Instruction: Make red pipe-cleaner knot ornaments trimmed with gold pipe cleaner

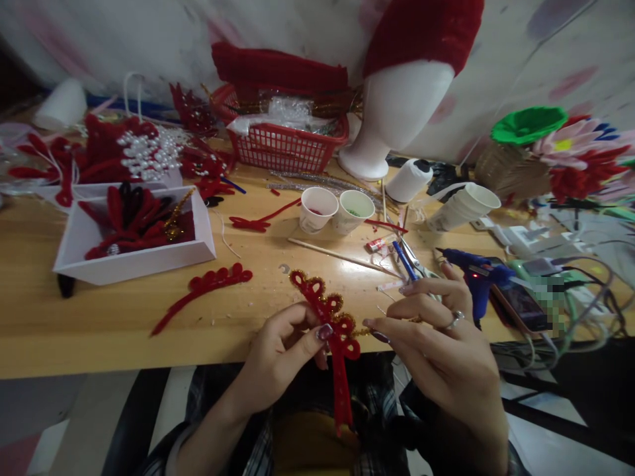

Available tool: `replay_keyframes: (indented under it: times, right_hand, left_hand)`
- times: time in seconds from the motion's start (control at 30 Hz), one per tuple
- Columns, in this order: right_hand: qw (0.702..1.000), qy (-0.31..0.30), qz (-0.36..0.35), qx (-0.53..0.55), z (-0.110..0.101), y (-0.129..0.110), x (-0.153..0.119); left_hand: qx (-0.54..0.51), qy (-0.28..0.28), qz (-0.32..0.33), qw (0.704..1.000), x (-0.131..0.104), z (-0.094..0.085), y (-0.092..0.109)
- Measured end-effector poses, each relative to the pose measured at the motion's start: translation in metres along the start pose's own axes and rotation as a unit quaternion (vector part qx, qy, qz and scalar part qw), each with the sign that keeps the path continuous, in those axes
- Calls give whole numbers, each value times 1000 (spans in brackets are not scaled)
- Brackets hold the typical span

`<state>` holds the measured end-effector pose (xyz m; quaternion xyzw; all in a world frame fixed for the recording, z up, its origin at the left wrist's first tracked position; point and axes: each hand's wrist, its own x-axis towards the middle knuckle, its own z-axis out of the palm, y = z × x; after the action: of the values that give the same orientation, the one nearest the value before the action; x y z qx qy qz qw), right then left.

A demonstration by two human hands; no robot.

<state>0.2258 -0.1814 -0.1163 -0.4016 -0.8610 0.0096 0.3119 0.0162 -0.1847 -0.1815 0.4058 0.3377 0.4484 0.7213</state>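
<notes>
My left hand (282,357) pinches a red looped pipe-cleaner piece (340,347) over the table's front edge. Gold tinsel stem (333,303) runs around its loops, and its red tail hangs down toward my lap. To the right, my right hand (436,344) has thumb and forefinger closed on the loose end of the gold stem, close by the lowest loops. A ring shows on one finger. A second red looped piece (213,281), without gold, lies on the table to the left.
A white box (133,264) of red pieces stands left. Two paper cups (317,210) are mid-table, with a red basket (282,149) and white foam head (397,112) behind. A blue glue gun (479,277), scissors (417,258), phone (526,304) and cables are at right.
</notes>
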Motion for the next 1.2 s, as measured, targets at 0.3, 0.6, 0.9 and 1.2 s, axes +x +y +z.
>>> replay_keyframes:
  times: [0.3,0.6,0.9,1.2]
  right_hand:
    - [1000,3,11,7,6,-2,-1]
    - [1000,31,2,-5,3,-4,1]
    - [1000,14,-11,-11,4,-1,0]
    - [999,17,-12,-34,5,-2,0]
  left_hand:
    - [-27,7,-4,1000,1,2,1]
    - [-10,-4,-14,1000,-3,1,1]
    - [-40,-12,-9,999,-2,2,1]
    - [-50,-9,-5,999,-2,1,-1]
